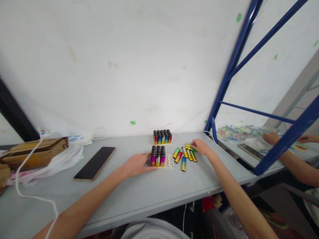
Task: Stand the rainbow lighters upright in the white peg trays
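Observation:
A white tray (169,162) with round holes lies on the grey table; its left part holds upright lighters (158,160) with black tops and purple, yellow and pink bodies. The right part of the tray shows bare holes. My left hand (139,164) grips the tray's left side, thumb along the front edge and fingers behind. To the right, several loose lighters (183,163) in blue, red, green and gold lie on the table. At the back of this pile, my right hand (200,146) has its fingers closed on a gold-green lighter (188,146).
A full block of upright lighters (162,137) stands behind, near the wall. On the left are a phone (96,163), a cardboard box (37,154) and a white cable (18,179). A blue metal frame (225,79) rises at right; beyond it, another person's hands (272,137) work.

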Tool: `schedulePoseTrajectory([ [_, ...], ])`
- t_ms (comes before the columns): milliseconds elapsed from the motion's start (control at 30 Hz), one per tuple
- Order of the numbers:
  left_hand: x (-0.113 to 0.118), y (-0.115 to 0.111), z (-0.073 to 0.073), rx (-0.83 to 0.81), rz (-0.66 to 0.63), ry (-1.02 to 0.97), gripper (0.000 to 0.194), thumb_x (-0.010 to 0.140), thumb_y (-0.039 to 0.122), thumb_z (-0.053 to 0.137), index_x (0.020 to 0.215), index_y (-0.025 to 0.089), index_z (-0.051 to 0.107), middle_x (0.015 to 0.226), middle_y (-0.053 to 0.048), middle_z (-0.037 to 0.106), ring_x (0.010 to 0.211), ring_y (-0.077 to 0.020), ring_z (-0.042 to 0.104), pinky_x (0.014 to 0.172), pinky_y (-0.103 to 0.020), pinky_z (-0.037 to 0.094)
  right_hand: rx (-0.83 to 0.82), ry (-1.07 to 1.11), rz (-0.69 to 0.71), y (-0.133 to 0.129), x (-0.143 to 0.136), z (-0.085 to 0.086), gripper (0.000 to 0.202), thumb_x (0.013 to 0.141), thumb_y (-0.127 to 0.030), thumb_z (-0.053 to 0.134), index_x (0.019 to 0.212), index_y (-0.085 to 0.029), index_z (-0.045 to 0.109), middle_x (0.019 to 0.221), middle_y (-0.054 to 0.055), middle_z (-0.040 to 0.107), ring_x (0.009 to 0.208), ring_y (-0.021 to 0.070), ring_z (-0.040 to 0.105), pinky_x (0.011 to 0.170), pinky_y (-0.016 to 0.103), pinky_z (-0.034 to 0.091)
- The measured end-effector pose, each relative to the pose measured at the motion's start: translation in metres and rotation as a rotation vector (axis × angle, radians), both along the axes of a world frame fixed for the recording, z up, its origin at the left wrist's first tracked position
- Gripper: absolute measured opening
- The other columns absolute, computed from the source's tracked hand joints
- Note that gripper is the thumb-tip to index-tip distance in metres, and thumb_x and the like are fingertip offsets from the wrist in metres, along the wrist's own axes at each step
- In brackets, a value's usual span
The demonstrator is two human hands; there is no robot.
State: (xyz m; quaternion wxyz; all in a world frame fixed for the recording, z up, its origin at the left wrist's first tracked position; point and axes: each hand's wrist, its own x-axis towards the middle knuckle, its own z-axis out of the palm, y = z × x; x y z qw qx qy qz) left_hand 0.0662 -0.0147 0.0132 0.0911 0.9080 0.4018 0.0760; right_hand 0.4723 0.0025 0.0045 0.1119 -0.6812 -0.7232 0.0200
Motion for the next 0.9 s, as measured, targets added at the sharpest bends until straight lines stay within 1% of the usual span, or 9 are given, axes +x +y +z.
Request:
schedulePoseTrajectory([
  [167,0.000,-0.001,0.003,-0.022,0.010,0.009,0.067,0.089,0.073,0.054,0.126,0.017,0.062,0.116,-0.016,0.075,0.105,-0.0353,0.071,0.089,-0.039,0.053,0.117,0.088,-0.021,-0.011,-0.005,0.002,0.028,0.094,-0.032,0.056,0.106,-0.012,0.072,0.105,0.015,0.074,0.099,0.0249,0.067,0.091,0.033,0.047],
  [267,0.000,-0.001,0.004,-0.030,0.001,0.005,0.066,0.089,0.072,0.055,0.124,0.016,0.063,0.116,-0.016,0.075,0.105,-0.0356,0.071,0.089,-0.039,0.053,0.198,0.289,-0.065,-0.017,-0.015,0.013,0.041,0.099,-0.044,0.046,0.110,-0.013,0.069,0.090,0.011,0.075,0.080,0.0226,0.068,0.081,0.033,0.049],
  [367,-0.001,0.000,0.004,-0.027,-0.017,0.000,0.066,0.090,0.072,0.055,0.125,0.017,0.062,0.118,-0.016,0.074,0.107,-0.0357,0.071,0.090,-0.040,0.052,0.220,0.513,-0.036,-0.024,-0.036,0.028,0.049,0.098,-0.055,0.042,0.112,-0.015,0.067,0.080,0.005,0.072,0.060,0.0176,0.060,0.064,0.029,0.046],
  [500,-0.003,-0.001,0.004,-0.031,-0.012,0.003,0.066,0.089,0.073,0.054,0.123,0.017,0.062,0.114,-0.014,0.075,0.103,-0.0348,0.071,0.088,-0.038,0.053,0.290,0.678,0.069,-0.036,-0.075,0.046,0.050,0.089,-0.061,0.057,0.109,-0.018,0.070,0.073,0.001,0.064,0.061,0.0158,0.053,0.061,0.027,0.041],
  [567,-0.003,-0.001,0.006,-0.034,-0.006,0.004,0.065,0.089,0.073,0.054,0.121,0.018,0.063,0.110,-0.014,0.075,0.100,-0.0344,0.071,0.085,-0.038,0.053,0.246,0.779,0.102,-0.040,-0.092,0.050,0.050,0.084,-0.065,0.064,0.096,-0.017,0.070,0.068,0.000,0.059,0.061,0.0152,0.049,0.059,0.027,0.039],
  [667,-0.004,-0.002,0.009,-0.031,0.011,0.019,0.063,0.088,0.073,0.055,0.118,0.018,0.064,0.104,-0.013,0.075,0.095,-0.0341,0.072,0.081,-0.038,0.053,0.111,0.899,0.148,-0.043,-0.109,0.049,0.054,0.083,-0.072,0.061,0.075,-0.019,0.060,0.066,-0.001,0.053,0.063,0.0152,0.048,0.057,0.026,0.039],
  [800,-0.004,-0.004,0.011,-0.038,0.019,0.018,0.060,0.087,0.071,0.057,0.114,0.018,0.064,0.101,-0.012,0.075,0.093,-0.0331,0.071,0.078,-0.036,0.052,0.055,1.037,0.249,-0.042,-0.124,0.039,0.055,0.090,-0.075,0.049,0.082,-0.021,0.055,0.077,0.001,0.057,0.073,0.0160,0.055,0.064,0.026,0.047],
  [867,-0.004,-0.004,0.011,-0.047,0.020,0.004,0.060,0.087,0.072,0.058,0.114,0.019,0.064,0.102,-0.011,0.075,0.093,-0.0323,0.071,0.077,-0.035,0.052,-0.044,1.153,0.272,-0.041,-0.133,0.033,0.053,0.091,-0.074,0.048,0.090,-0.022,0.054,0.073,-0.002,0.053,0.064,0.0134,0.052,0.061,0.024,0.047],
  [900,-0.004,-0.004,0.011,-0.052,0.020,0.001,0.060,0.086,0.072,0.058,0.114,0.019,0.064,0.103,-0.011,0.075,0.093,-0.0321,0.071,0.077,-0.035,0.051,-0.097,1.216,0.269,-0.041,-0.137,0.030,0.052,0.089,-0.074,0.050,0.094,-0.023,0.053,0.069,-0.005,0.048,0.058,0.0116,0.046,0.056,0.023,0.044],
])
